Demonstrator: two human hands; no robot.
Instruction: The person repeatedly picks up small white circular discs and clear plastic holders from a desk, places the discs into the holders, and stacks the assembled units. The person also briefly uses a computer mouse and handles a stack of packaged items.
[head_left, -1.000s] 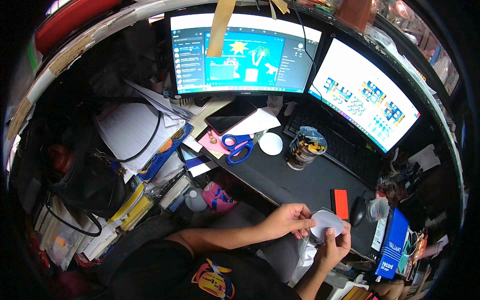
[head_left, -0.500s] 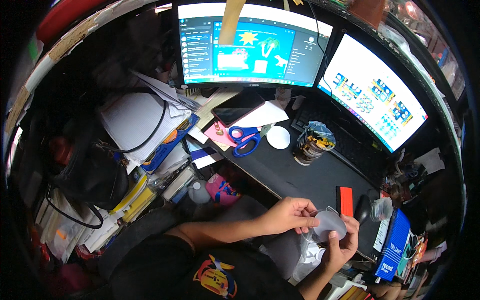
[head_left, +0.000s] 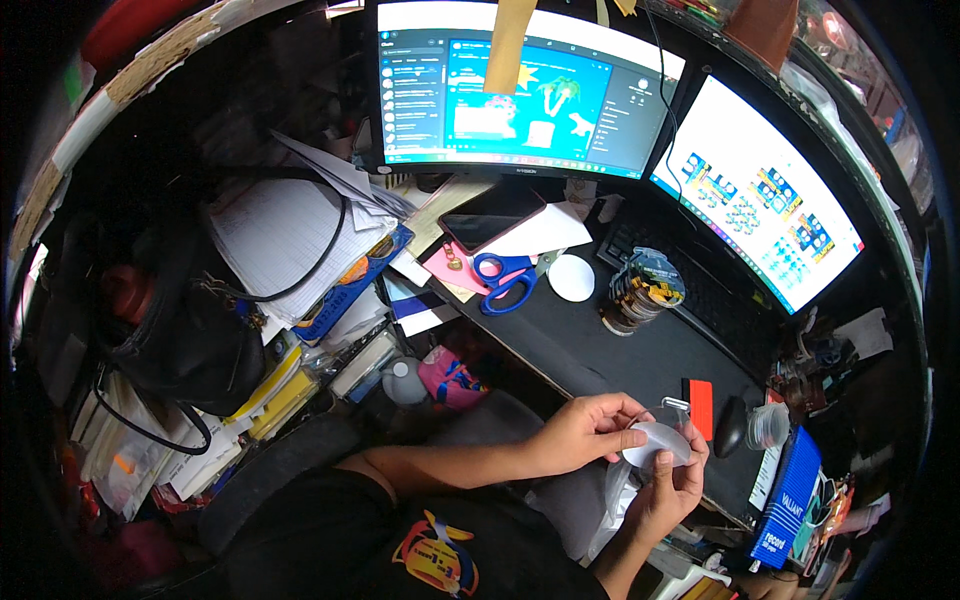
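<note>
My left hand (head_left: 585,435) and my right hand (head_left: 672,488) meet at the desk's near edge, low in the picture. Both pinch a small round white disc (head_left: 656,443) with a clear film over it; the left thumb and fingers grip its left rim, the right hand cups it from below. A crumpled clear plastic bag (head_left: 618,492) hangs under the hands. Further back on the black desk (head_left: 600,350) lie a loose white disc (head_left: 571,277), blue-handled scissors (head_left: 505,280) and a stack of round printed pieces (head_left: 640,290).
Two lit monitors (head_left: 520,95) (head_left: 760,205) stand at the back with a keyboard (head_left: 700,300) in front. A red card (head_left: 701,407), a black mouse (head_left: 731,427) and a clear cup (head_left: 768,426) sit right of my hands. Piles of paper (head_left: 285,235) and a black bag (head_left: 185,345) crowd the left.
My view has shifted slightly, so the monitors sit higher. Both hands stay on the white disc and have drifted a little lower right; the left fingers have shifted along its rim.
</note>
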